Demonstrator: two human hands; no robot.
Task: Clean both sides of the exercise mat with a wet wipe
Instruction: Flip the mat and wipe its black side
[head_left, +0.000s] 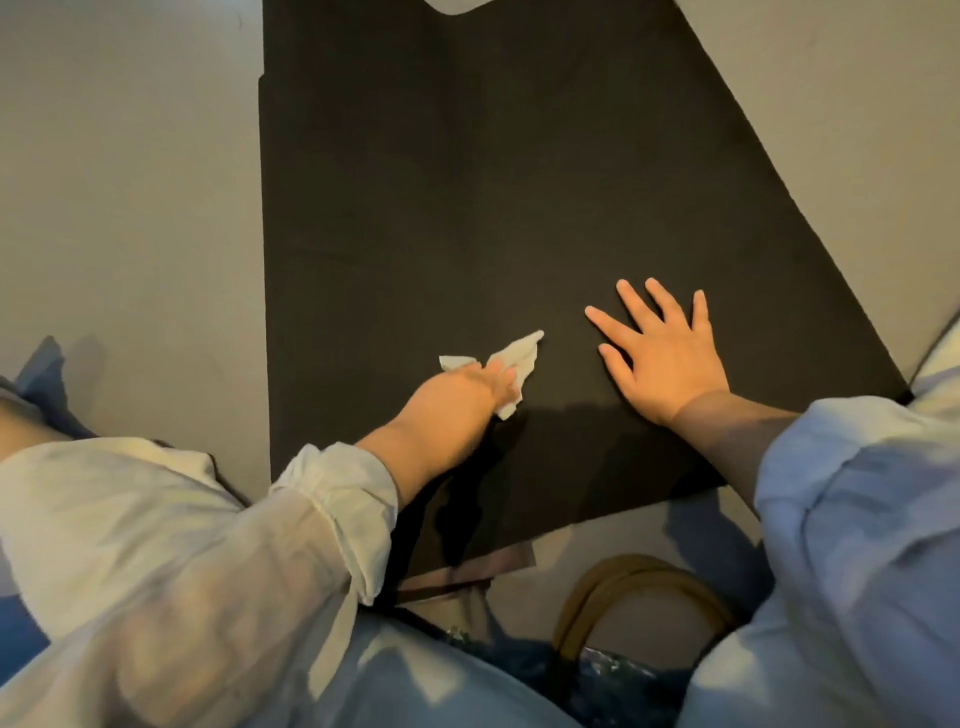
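Writing: I can read no brand, label or lettering on anything here.
Mat: my black exercise mat (467, 208) lies flat on the grey floor (130, 182), its long axis running away from me toward the top of the view; the near short edge slants up toward my right, with a corner by my right sleeve.
Mat layers: along the left edge I see a small step, and under the near edge a second dark layer peeks out, so part of it seems doubled; I cannot tell how far that goes.
Wet wipe: the white wet wipe (511, 364) sits crumpled on the mat's near half, one pointed end aimed up and to the right, toward my other hand.
Left hand: my left hand (467, 392) holds the wipe, fingers curled over it and pressing it to the mat.
Right hand: my right hand (660, 353) lies flat on the mat, fingers straight and spread, near the wipe but apart from it, gripping nothing.
Sleeves: pale rolled sleeves cover both of my forearms.
Bag: a bag with an olive-brown looped handle (644, 587) sits just below the mat's near edge; its contents are too dark to make out.
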